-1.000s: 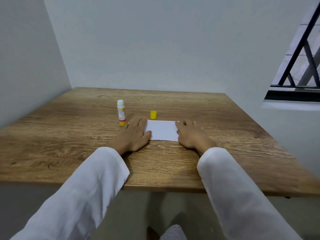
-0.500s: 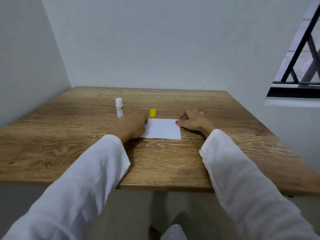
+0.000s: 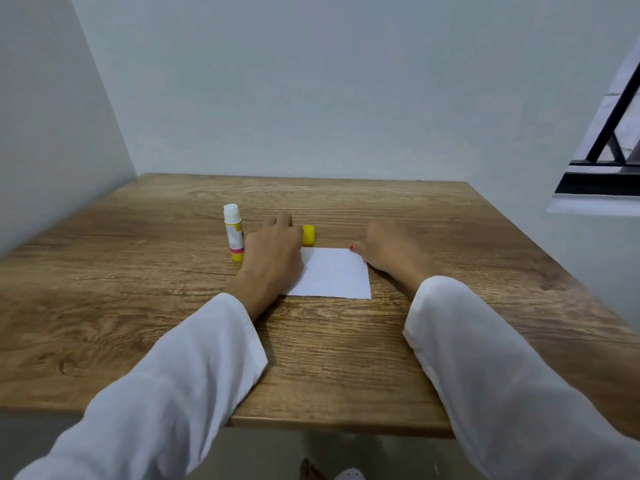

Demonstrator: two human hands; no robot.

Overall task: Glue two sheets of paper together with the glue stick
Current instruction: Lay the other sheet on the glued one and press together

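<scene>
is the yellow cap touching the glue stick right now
Apart. The head view shows the yellow cap lying right of the upright glue stick, with the left hand and bare table between them.

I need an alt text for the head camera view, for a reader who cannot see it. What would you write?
Two hands in white sleeves work at a white paper on a wooden table: the left hand lies over its left edge, the right hand touches its far right corner. An uncapped glue stick stands upright left of the left hand, and its yellow cap lies just behind the paper.
</scene>
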